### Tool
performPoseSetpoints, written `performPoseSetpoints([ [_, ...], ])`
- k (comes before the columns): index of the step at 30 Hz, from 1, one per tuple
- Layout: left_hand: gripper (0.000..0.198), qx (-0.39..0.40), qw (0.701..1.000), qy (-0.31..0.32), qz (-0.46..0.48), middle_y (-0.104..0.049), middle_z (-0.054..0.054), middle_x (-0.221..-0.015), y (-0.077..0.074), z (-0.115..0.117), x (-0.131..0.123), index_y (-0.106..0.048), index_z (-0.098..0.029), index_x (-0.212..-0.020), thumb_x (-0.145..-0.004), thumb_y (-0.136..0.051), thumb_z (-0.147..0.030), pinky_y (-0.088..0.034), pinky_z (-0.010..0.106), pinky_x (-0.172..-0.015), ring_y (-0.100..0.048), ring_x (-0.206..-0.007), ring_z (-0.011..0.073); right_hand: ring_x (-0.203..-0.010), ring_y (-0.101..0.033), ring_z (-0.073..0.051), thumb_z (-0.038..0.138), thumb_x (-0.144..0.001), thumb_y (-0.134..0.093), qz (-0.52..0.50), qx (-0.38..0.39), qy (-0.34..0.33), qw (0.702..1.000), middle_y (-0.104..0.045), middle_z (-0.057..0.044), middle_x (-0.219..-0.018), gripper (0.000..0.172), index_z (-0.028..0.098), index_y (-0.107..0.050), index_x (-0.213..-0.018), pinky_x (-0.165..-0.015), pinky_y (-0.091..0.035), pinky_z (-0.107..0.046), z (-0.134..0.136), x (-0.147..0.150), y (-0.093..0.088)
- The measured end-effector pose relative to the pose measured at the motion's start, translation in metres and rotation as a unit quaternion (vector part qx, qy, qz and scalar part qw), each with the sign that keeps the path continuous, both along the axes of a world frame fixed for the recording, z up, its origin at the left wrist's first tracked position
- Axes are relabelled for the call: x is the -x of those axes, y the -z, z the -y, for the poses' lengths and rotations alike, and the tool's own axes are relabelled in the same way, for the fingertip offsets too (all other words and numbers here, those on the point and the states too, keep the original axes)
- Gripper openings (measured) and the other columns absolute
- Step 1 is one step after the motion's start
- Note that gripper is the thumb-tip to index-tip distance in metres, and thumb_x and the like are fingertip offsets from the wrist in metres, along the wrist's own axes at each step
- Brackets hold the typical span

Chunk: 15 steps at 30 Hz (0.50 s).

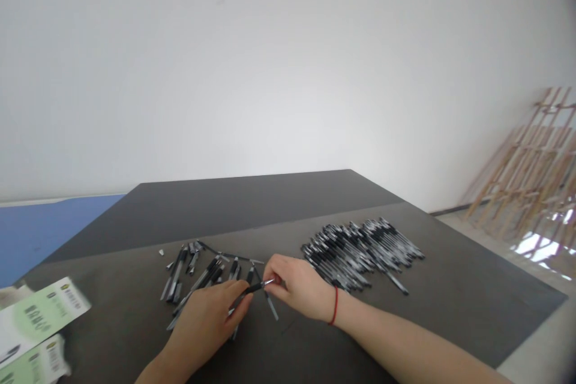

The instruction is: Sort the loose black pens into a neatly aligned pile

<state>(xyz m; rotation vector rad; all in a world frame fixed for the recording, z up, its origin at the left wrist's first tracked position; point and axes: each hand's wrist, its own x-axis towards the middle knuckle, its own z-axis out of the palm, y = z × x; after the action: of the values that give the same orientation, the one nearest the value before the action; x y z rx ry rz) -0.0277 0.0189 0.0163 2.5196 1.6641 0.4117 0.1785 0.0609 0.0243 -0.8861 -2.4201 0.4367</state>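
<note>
At lower centre, the left hand [204, 318] clamps a black-grip pen [254, 288] and the right hand [299, 288] pinches its metal tip [269, 281]; work judged partway, the centre-right pen pile [355, 252] seemingly done, fewer loose pens [177, 273] at centre-left seemingly outstanding.

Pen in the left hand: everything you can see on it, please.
The pen is slim, with a black grip section and a pointed, silvery, metal-looking tip that is uncovered. The left hand pinches it between thumb and fingers and hides much of the barrel. It lies aslant, tip toward the right hand, whose fingertips are right at the tip; whether they touch it is unclear. It is held in front of the loose pens on the left. Blur hides any lettering.
</note>
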Motion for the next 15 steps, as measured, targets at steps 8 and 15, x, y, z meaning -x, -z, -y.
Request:
performPoseSetpoints([
  [8, 0.024, 0.007, 1.0, -0.007, 0.0, -0.071, 0.0, -0.084, 0.0002, -0.0024, 0.0011, -0.064, -0.027, -0.096, -0.09, -0.041, -0.034, -0.043, 0.027, -0.065, -0.067, -0.078, 0.0205, -0.073, -0.055, -0.012, 0.029, -0.082, -0.063, 0.015, 0.031, 0.0, 0.999, -0.059, 0.001, -0.081, 0.012, 0.02, -0.057, -0.086, -0.065, -0.037, -0.021, -0.0041, -0.001, 0.0011],
  [15, 0.025, 0.017, 1.0, -0.014, -0.011, -0.072, 0.001, -0.085, 0.0001, -0.0016, 0.0019, -0.064, -0.027, -0.096, -0.089, -0.041, -0.034, -0.044, 0.027, -0.067, -0.067, -0.079, 0.0202, -0.072, -0.053, -0.012, 0.027, -0.085, -0.058, 0.021, 0.022, 0.009, 1.0, -0.057, 0.001, -0.076, 0.011, 0.019, -0.057, -0.079, -0.064, -0.035, -0.021, -0.005, -0.0009, 0.0032],
])
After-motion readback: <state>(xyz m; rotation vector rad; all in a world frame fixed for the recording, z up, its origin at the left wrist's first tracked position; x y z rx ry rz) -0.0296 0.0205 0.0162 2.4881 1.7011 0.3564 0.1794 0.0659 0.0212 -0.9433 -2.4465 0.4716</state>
